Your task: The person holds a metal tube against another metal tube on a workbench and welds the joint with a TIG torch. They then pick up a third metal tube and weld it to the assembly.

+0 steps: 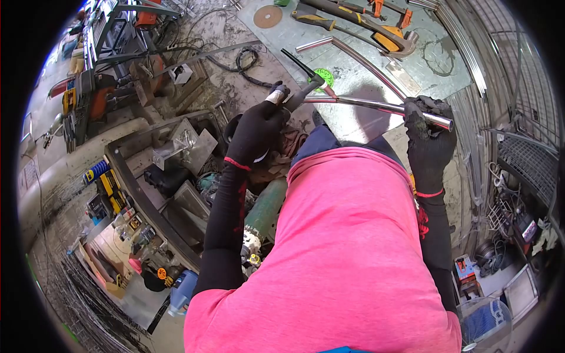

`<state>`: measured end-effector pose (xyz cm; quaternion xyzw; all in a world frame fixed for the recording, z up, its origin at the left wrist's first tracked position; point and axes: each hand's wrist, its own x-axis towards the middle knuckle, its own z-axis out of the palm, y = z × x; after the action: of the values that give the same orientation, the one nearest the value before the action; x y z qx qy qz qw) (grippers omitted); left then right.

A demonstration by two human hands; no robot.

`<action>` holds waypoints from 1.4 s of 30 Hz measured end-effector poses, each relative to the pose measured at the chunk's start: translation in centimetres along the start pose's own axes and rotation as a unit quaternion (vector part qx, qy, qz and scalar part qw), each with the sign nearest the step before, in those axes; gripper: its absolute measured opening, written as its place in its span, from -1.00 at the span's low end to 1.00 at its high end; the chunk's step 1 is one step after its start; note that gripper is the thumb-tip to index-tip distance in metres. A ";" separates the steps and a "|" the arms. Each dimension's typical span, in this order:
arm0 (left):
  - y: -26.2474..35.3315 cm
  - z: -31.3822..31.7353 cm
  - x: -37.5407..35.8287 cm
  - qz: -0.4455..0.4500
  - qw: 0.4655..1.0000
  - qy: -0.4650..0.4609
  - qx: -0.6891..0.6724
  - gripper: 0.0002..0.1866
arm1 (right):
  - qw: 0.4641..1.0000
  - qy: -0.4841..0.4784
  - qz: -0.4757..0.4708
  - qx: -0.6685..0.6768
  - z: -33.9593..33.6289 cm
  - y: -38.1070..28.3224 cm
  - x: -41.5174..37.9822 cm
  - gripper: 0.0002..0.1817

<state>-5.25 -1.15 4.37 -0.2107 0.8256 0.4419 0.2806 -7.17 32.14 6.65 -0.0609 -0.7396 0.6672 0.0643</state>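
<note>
"Pink shirt cloth [347, 247] fills the lower middle, seen from above. Dark sleeves [222, 235] run forward on either side, ending in gloved hands."

"What does each hand have?"

"Left hand [256, 132]: closed around the handle of what looks like a welding torch [303, 94]. Right hand [431, 132]: fingers bent around a shiny metal tube [371, 105] near its right end, which pokes out past the glove."

"How does that tube lie?"

"Crosswise in front of the body, its long axis running left to right and slanting slightly toward the wearer at the right. From the left hand, it lies ahead and to the right."

"And the torch?"

"Its nozzle [331, 92] points at the tube's left part, well apart from the right hand; the left hand is nearer that spot. Whether nozzle and metal touch, I cannot tell."

"What is beyond?"

"Metal-topped bench [441, 23], carrying a bent tube [314, 44], a hammer [365, 22] and a brown round disc [274, 16]."
</note>
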 end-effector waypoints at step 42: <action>0.3 -0.1 -0.3 0.050 0.997 0.017 0.049 -0.49 | 1.000 -0.004 -0.003 -0.021 -0.1 1.7 2.4 -0.68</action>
<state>-5.25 -0.98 4.80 -0.1633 0.8603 0.4109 0.2538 -9.55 32.89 4.99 -0.0570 -0.7538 0.6516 0.0621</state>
